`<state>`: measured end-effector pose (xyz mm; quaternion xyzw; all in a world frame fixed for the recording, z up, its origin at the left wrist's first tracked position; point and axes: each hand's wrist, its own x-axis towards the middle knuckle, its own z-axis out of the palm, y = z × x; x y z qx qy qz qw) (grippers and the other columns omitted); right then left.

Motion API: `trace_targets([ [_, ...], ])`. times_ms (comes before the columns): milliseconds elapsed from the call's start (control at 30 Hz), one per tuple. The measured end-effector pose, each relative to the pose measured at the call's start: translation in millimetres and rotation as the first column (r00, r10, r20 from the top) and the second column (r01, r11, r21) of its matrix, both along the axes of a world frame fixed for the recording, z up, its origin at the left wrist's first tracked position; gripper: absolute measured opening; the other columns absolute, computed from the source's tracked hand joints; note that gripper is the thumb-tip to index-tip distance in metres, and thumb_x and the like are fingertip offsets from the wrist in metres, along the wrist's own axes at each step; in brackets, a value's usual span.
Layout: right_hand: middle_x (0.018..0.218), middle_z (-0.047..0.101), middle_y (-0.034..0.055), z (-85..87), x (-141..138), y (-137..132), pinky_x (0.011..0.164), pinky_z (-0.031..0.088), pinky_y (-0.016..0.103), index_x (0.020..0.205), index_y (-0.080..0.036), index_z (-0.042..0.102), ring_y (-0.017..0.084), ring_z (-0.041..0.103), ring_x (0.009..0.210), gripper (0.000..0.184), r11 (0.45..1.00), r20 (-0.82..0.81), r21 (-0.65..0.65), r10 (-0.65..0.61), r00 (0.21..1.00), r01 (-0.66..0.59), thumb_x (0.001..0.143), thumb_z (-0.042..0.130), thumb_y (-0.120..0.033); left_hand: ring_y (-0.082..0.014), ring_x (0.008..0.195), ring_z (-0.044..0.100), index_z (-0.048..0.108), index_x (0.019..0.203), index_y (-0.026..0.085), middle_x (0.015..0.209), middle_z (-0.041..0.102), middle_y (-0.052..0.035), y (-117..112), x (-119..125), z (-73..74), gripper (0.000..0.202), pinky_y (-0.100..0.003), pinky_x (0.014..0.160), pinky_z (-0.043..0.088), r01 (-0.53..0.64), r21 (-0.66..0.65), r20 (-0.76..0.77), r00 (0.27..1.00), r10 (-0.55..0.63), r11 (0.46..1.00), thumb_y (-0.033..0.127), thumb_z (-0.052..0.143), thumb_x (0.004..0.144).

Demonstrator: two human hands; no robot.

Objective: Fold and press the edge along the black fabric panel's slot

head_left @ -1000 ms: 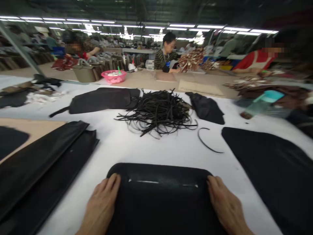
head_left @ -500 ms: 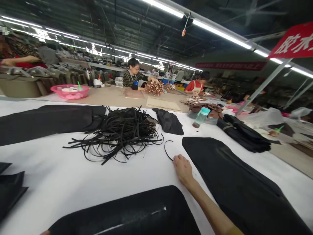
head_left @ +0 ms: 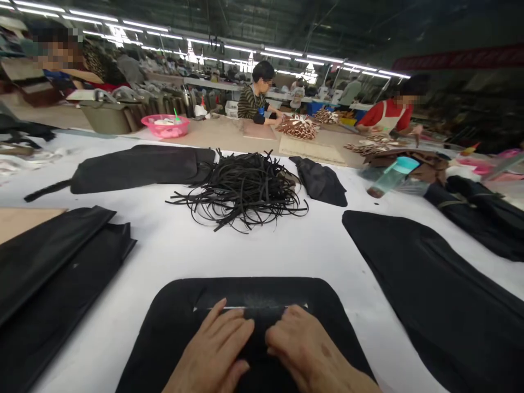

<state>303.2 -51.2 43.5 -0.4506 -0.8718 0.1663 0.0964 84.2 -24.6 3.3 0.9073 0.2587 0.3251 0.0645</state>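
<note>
A black panel with rounded corners (head_left: 172, 305) lies in front of me on the white tabletop, with a narrow slit edged in white near its far side. My left hand (head_left: 219, 344) rests on the panel, fingers stretched out and their tips by the slit's left part. At the slit's right end is my right hand (head_left: 305, 341), its fingers curled and pressed together. What those fingers hold, if anything, is hidden. Beyond the panel lies a tangled heap of thin black strips (head_left: 254, 183).
Black panels lie to the right (head_left: 426, 273) and in a stack at the left (head_left: 53, 273). Further back are a long black piece (head_left: 139, 169), a folded black piece (head_left: 321, 180) and a turquoise-lidded bottle (head_left: 393, 177). Co-workers sit at a table behind, near a pink basin (head_left: 166, 126).
My right hand has left the bare tabletop, where it touched a thin black strip, and come to the panel. The strip no longer shows there. My left hand has come onto the panel; the view turned left.
</note>
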Motion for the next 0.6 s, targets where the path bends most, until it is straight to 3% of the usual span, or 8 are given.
trace_targets([
  [67,0.069,0.054,-0.0022,1.9,3,-8,0.07,0.033,0.028,0.074,-0.021,0.049,0.015,0.048,0.068,0.019,0.997,-0.014,-0.04,-0.062,0.998,0.062,0.09,0.04,-0.014,-0.0129,0.074,0.062,0.056,0.095,0.021,0.075,0.065,-0.0004,-9,-3,4.2,0.018,-0.028,0.088,0.05,-0.028,-0.242,-0.029,0.999,0.021,0.97,0.019,0.038,0.089],
  [167,0.072,0.056,-0.0025,-1.2,17,-17,0.069,0.034,0.027,0.078,-0.022,0.052,0.014,0.05,0.069,0.022,0.961,-0.038,-0.18,-0.222,0.974,0.212,0.093,0.037,-0.02,-0.0108,0.064,0.059,0.056,0.084,0.023,0.068,0.06,0.0025,-22,-18,5.2,0.019,-0.018,0.063,0.051,-0.11,-0.502,-0.069,0.994,0.087,0.858,0.023,0.039,0.091],
  [300,0.084,0.059,-0.0035,-15.6,39,-27,0.07,0.036,0.025,0.09,-0.026,0.056,0.014,0.053,0.077,0.017,0.85,-0.1,-0.354,-0.45,0.887,0.391,0.093,0.04,-0.026,-0.0098,0.067,0.063,0.061,0.084,0.027,0.074,0.066,0.0054,-26,-37,-0.8,0.015,-0.012,0.063,0.049,-0.201,-0.596,-0.04,0.974,0.221,0.778,0.031,0.047,0.087],
  [367,0.079,0.058,-0.0037,-23.9,47,-28,0.067,0.036,0.025,0.085,-0.025,0.058,0.014,0.053,0.074,0.017,0.789,-0.106,-0.422,-0.532,0.84,0.447,0.091,0.042,-0.028,-0.0111,0.07,0.065,0.064,0.086,0.029,0.078,0.069,0.0057,-24,-45,-5.3,0.015,-0.012,0.065,0.05,-0.258,-0.637,-0.054,0.955,0.292,0.726,0.035,0.05,0.085],
  [500,0.061,0.05,-0.0042,-34.1,57,-23,0.057,0.033,0.024,0.068,-0.021,0.055,0.013,0.047,0.061,0.021,0.62,-0.099,-0.558,-0.71,0.697,0.552,0.085,0.046,-0.029,-0.0165,0.071,0.066,0.068,0.084,0.029,0.077,0.07,0.004,-20,-58,-17.1,0.024,-0.016,0.065,0.052,-0.367,-0.746,-0.164,0.91,0.38,0.556,0.047,0.052,0.08],
  [600,0.055,0.048,-0.0045,-36.9,60,-16,0.051,0.03,0.024,0.064,-0.019,0.054,0.011,0.042,0.053,0.019,0.498,-0.119,-0.663,-0.807,0.579,0.558,0.081,0.048,-0.028,-0.0203,0.076,0.066,0.068,0.081,0.028,0.076,0.07,0.0035,-18,-67,-27.6,0.028,-0.02,0.071,0.053,-0.459,-0.792,-0.219,0.829,0.515,0.402,0.053,0.059,0.071],
])
